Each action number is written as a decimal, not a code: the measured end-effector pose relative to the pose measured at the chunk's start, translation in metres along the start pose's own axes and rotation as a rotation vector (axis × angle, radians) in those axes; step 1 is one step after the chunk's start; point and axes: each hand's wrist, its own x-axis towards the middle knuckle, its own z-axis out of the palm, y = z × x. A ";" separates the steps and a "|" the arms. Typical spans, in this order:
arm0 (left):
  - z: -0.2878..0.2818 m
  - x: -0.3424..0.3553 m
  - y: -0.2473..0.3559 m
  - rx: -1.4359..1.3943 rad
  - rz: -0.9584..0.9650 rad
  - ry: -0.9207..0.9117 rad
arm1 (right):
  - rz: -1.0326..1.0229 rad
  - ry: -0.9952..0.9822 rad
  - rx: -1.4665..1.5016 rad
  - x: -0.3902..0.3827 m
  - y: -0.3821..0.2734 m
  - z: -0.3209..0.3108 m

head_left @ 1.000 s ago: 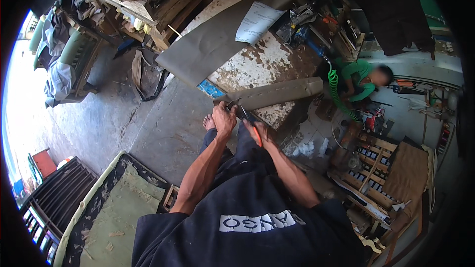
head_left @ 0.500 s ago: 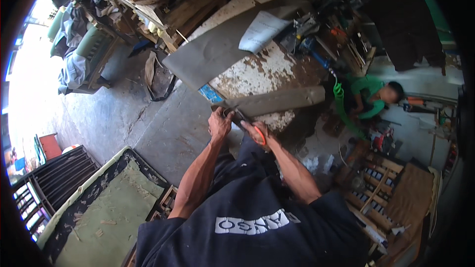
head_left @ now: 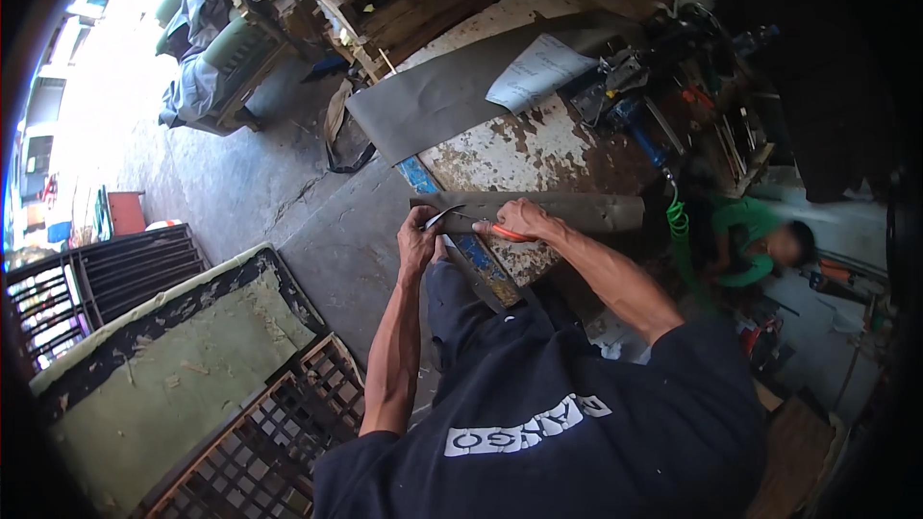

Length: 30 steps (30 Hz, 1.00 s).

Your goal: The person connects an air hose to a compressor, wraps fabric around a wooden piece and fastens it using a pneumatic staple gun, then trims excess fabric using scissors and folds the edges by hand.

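A long grey-brown strip of sheet material point(head_left: 586, 211) lies across the near edge of the worn table. My left hand point(head_left: 416, 238) pinches its left end, where a pale edge or underside shows by the fingers. My right hand point(head_left: 524, 219) is closed around orange-handled scissors point(head_left: 510, 234), which point left along the strip toward the left hand. The blades look parted at the strip's left part, though the exact cut line is too small to make out.
A larger grey-brown sheet point(head_left: 413, 115) with printed paper point(head_left: 538, 72) on it lies farther back on the table point(head_left: 510, 154). Tools and a blue air tool point(head_left: 644, 139) crowd the right. A person in green point(head_left: 755, 240) sits beyond. A green padded panel point(head_left: 183, 375) stands lower left.
My right hand with the scissors has shifted right, away from my left hand, and turned so the blades point left. The strip's left end lies flatter. The whole view has shifted.
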 end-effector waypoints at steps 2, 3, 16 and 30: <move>-0.001 0.003 -0.005 0.026 0.003 0.032 | -0.032 0.029 -0.043 0.009 0.000 -0.016; 0.000 0.004 -0.007 0.044 0.005 0.028 | -0.066 -0.024 -0.059 0.013 0.002 -0.025; -0.007 0.012 -0.007 0.095 -0.047 -0.046 | -0.420 0.114 -0.483 0.024 0.018 -0.029; -0.029 0.036 0.001 0.070 -0.075 -0.328 | -0.002 0.560 -0.030 -0.027 -0.035 0.087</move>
